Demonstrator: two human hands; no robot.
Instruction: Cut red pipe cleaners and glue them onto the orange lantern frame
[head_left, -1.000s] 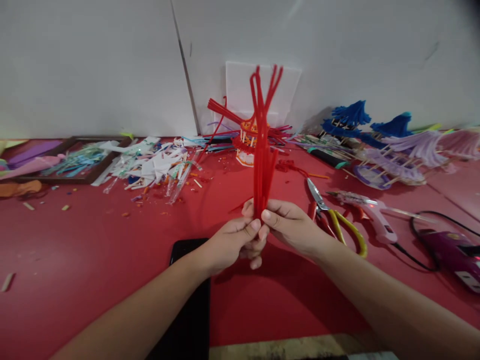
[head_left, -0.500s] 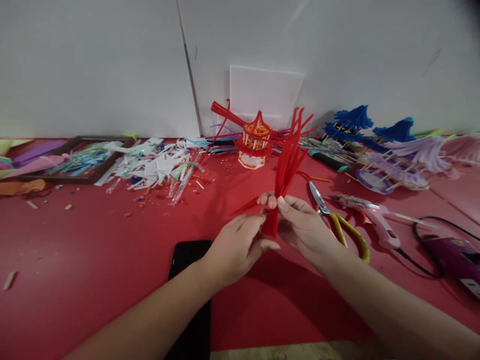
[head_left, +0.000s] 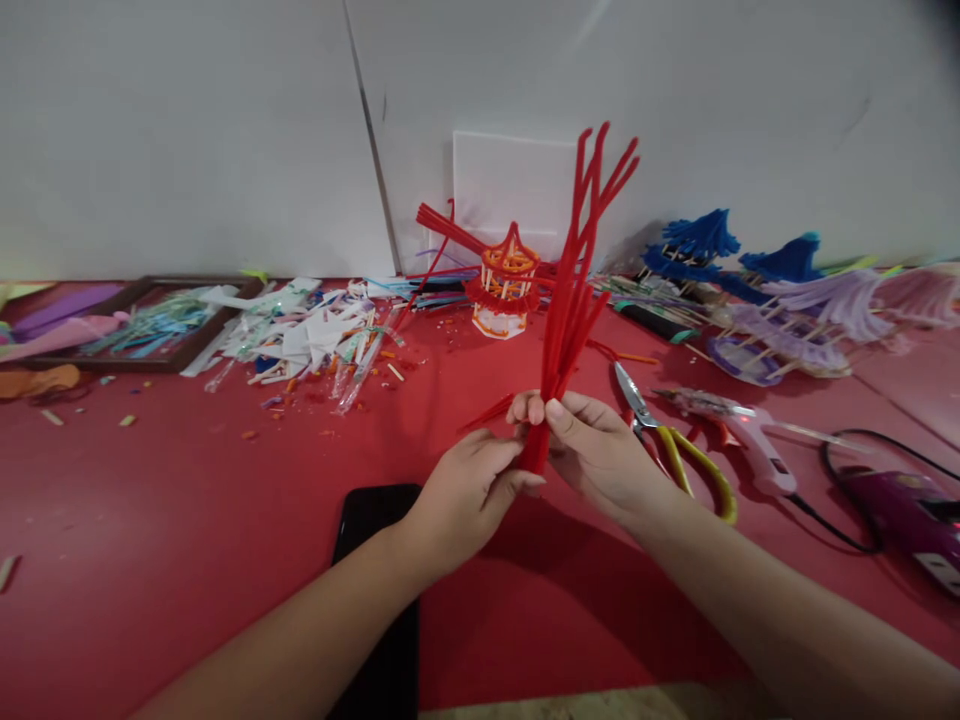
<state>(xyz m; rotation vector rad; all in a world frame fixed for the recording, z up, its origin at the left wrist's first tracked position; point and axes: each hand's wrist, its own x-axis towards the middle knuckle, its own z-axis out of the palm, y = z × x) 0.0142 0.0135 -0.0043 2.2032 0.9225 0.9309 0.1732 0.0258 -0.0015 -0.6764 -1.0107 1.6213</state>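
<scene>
A bundle of red pipe cleaners [head_left: 568, 310] stands upright between my hands, its tips fanned out at the top and some of them bent over. My left hand [head_left: 480, 490] is closed round the lower end of the bundle. Just above, my right hand [head_left: 596, 445] pinches it between thumb and fingers. Behind them sits a small pavilion model [head_left: 510, 280] of orange and red pipe cleaners and pale sticks, with a red bunch sticking out to its left. More red strips [head_left: 491, 412] lie on the table beside my left fingers.
Scissors [head_left: 675, 440] with yellow handles, a pink glue gun [head_left: 750, 440] and its cord lie at the right. Blue [head_left: 701, 240] and lilac models [head_left: 802, 320] stand farther back. A black phone [head_left: 379, 510] lies under my left forearm; scraps [head_left: 315, 330] and a brown frame [head_left: 187, 350] are at the left.
The red bundle now reaches higher, with its bent tips spread farther above my hands. Both hands have moved slightly left and keep their hold. The view has shifted a little.
</scene>
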